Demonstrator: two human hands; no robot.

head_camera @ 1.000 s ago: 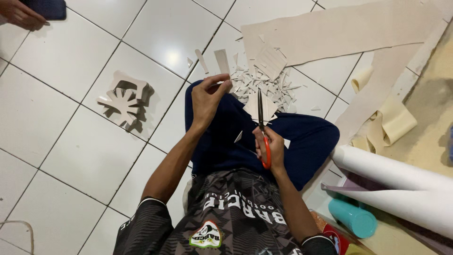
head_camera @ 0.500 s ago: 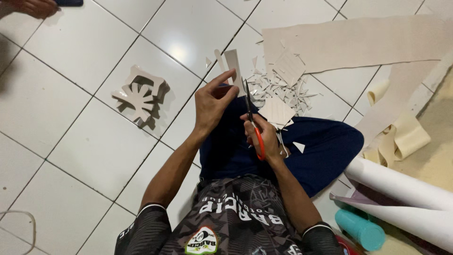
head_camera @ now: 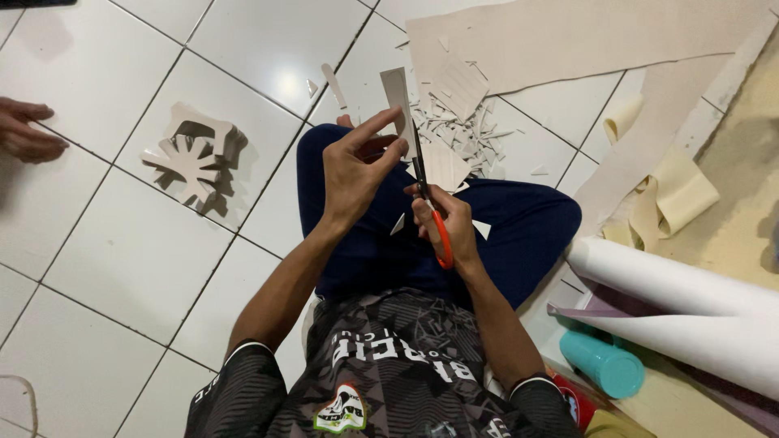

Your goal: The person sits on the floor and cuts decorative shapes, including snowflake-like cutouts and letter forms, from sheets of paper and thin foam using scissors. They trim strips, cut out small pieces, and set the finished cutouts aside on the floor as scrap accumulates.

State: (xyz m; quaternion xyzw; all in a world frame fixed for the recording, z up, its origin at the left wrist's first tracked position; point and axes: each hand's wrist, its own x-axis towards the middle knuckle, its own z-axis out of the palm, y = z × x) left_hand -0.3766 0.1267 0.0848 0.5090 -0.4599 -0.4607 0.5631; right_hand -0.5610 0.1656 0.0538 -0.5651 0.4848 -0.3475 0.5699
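Head view, looking down on a seated person's lap and a floor (head_camera: pixel 122 259) of glossy white tiles with dark grout lines.

Materials: left hand (head_camera: pixel 355 174) holds a narrow strip of stiff beige card (head_camera: pixel 398 101), flat, matte, straight-edged, standing upright above the fingers. Right hand (head_camera: pixel 446 223) grips scissors (head_camera: pixel 428 203) with orange plastic handles and dark metal blades; the blades point up and meet the strip's lower edge, just right of the left fingertips. How far the blades are parted cannot be told.

Hand pose: left hand raised over the left knee, thumb and forefinger pinched shut on the strip, remaining fingers extended upward and fanned. Right hand closed around the scissor handles, knuckles toward the camera, wrist low over the lap. Both forearms converge from the shoulders; the two hands sit just beside each other, nearly touching.

Surroundings: beyond the hands, a heap of small angular offcuts (head_camera: pixel 462 134), same beige card, lies on the floor near the knee. Further out and to the right, a large flat beige sheet (head_camera: pixel 568 36). Well left of the left hand, a cut-out card shape (head_camera: pixel 191 158) with branching arms, casting a shadow on the tile. Right of the right hand, curled cream paper strips (head_camera: pixel 673 195), smooth white paper rolls (head_camera: pixel 673 284) and a teal cylinder (head_camera: pixel 604 365). At far left edge, another person's hand (head_camera: pixel 24 130), fingers curled, well apart.
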